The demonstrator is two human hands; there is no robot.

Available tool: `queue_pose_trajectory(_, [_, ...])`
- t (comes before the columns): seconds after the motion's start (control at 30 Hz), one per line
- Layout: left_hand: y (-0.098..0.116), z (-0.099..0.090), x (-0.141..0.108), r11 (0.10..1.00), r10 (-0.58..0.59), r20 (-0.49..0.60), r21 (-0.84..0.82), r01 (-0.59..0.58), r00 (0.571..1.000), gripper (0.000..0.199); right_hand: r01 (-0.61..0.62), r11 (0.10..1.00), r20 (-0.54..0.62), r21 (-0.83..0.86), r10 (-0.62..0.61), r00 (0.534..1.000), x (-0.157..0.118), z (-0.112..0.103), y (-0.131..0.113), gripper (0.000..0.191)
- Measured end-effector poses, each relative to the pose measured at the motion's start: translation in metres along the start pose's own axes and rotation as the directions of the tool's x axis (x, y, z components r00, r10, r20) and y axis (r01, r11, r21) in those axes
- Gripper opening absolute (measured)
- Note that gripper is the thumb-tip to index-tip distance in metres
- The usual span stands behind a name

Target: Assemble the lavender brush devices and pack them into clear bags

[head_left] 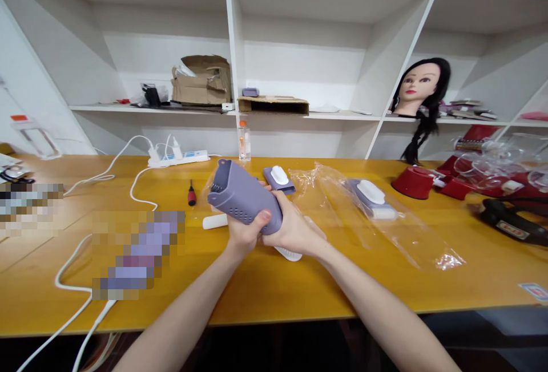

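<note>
Both your hands are closed around a lavender plastic housing [246, 192], which is lifted above the yellow table [325, 298] at the centre of the frame. Your left hand [243, 235] grips its lower side, thumb pressed flat on the near face; your right hand [295, 225] wraps the end toward the lower right, its fingertips partly hidden. The housing tilts, its open mouth toward the upper left, with small tabs at the rim and rows of holes along one side. It looks light for its size and stiff, probably smooth enough to slide under dry fingers. The thin tabs seem the most fragile part, so the broad walls and the end in your right hand look the safest places to hold. Below your hands, a white slotted piece [290, 254] shows partly; left of centre lie a white bar [214, 222] and a red-and-black screwdriver [192, 195]. Right of centre, a similar lavender device [363, 194] lies beside clear plastic wrapping [413, 235].
</note>
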State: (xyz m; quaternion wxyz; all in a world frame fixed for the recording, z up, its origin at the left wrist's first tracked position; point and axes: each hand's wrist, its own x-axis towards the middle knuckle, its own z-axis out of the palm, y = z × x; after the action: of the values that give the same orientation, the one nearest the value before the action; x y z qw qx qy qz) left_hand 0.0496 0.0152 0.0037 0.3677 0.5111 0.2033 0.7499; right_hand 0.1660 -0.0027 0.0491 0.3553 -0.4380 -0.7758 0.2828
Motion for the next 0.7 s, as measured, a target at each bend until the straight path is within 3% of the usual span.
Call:
queue_pose_trajectory(0.17, [0.013, 0.005, 0.012, 0.979, -0.021, -0.106, -0.202, -0.001, 0.994, 0.049, 0.046, 0.998, -0.087, 0.043, -0.042, 0.995, 0.005, 0.009, -0.002, 0.08])
queue_pose_trajectory(0.27, [0.015, 0.002, 0.016, 0.969, -0.002, -0.162, -0.243, -0.038, 0.987, 0.046, 0.037, 0.996, -0.074, 0.084, -0.031, 0.997, 0.008, 0.015, -0.001, 0.078])
queue_pose_trajectory(0.43, [0.007, -0.009, 0.016, 0.988, 0.079, -0.091, -0.128, -0.09, 0.993, 0.044, 0.004, 1.0, -0.039, 0.012, -0.003, 0.999, 0.003, 0.013, -0.001, 0.073])
queue_pose_trajectory(0.57, [0.004, -0.01, 0.016, 0.988, 0.069, -0.029, -0.137, -0.072, 0.997, 0.042, -0.009, 0.997, -0.167, -0.071, -0.003, 0.986, 0.0, 0.019, 0.002, 0.07])
queue_pose_trajectory(0.7, [0.009, -0.002, 0.014, 0.977, 0.075, -0.102, -0.191, -0.094, 0.992, 0.038, -0.005, 0.999, -0.251, -0.052, -0.008, 0.968, 0.0, 0.031, 0.006, 0.07])
